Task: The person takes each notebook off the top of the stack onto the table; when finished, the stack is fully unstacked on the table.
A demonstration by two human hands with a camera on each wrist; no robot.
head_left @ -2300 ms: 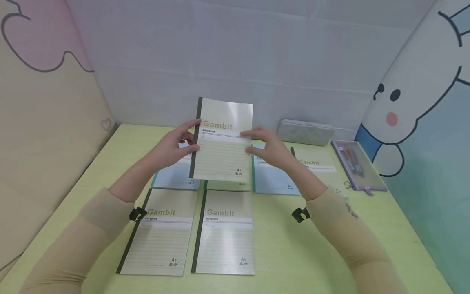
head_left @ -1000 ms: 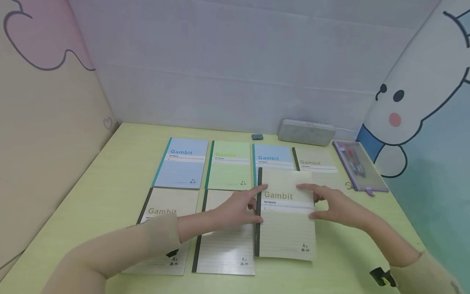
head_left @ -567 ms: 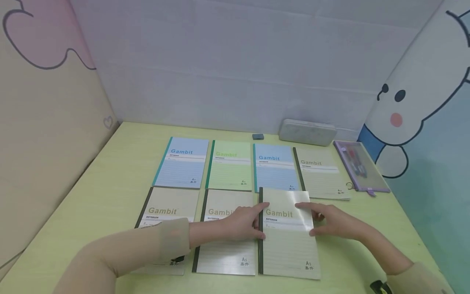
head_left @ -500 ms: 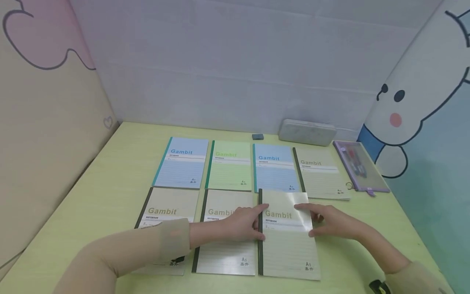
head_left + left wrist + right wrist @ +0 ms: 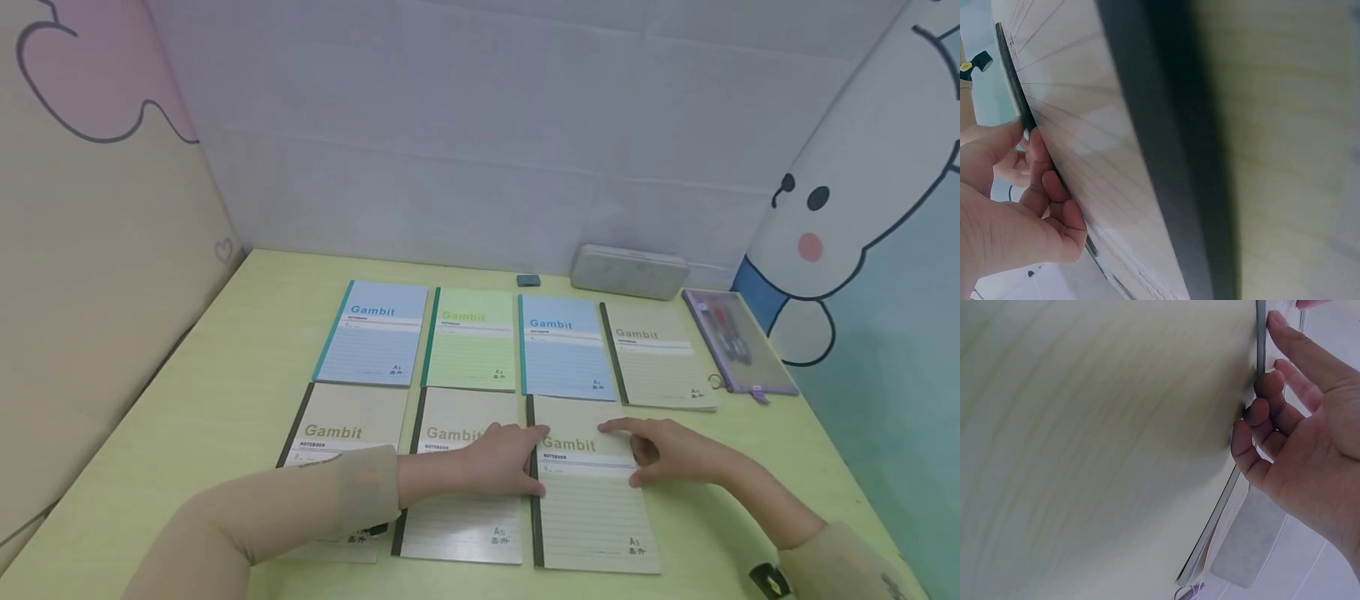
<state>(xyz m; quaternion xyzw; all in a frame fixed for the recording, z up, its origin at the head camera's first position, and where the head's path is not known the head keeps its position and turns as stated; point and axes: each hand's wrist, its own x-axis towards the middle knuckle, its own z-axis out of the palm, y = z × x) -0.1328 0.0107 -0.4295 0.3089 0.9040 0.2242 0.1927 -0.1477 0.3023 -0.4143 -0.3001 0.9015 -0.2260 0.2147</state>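
A cream Gambit notebook (image 5: 592,508) with a dark spine lies at the right end of the front row, close over the table. My left hand (image 5: 501,458) grips its spine edge, thumb and index finger on the cover, other fingers curled at the edge. From the other side my right hand (image 5: 678,450) holds the right edge; its fingers (image 5: 1260,412) curl against that edge in the right wrist view. Two more cream notebooks lie to the left, the middle one (image 5: 457,529) under my left forearm and the leftmost one (image 5: 352,408) partly hidden by the sleeve.
Behind them runs a row: a blue notebook (image 5: 375,342), a green notebook (image 5: 472,350), another blue notebook (image 5: 566,358) and a cream one (image 5: 663,371). An eraser-like block (image 5: 528,281), a grey case (image 5: 630,271) and a purple-edged pen pouch (image 5: 738,342) lie at the back.
Both hands have brought the cream notebook from above the back row down and to the right, beside the middle cream notebook. Over the last half second it has slid slightly toward the front.
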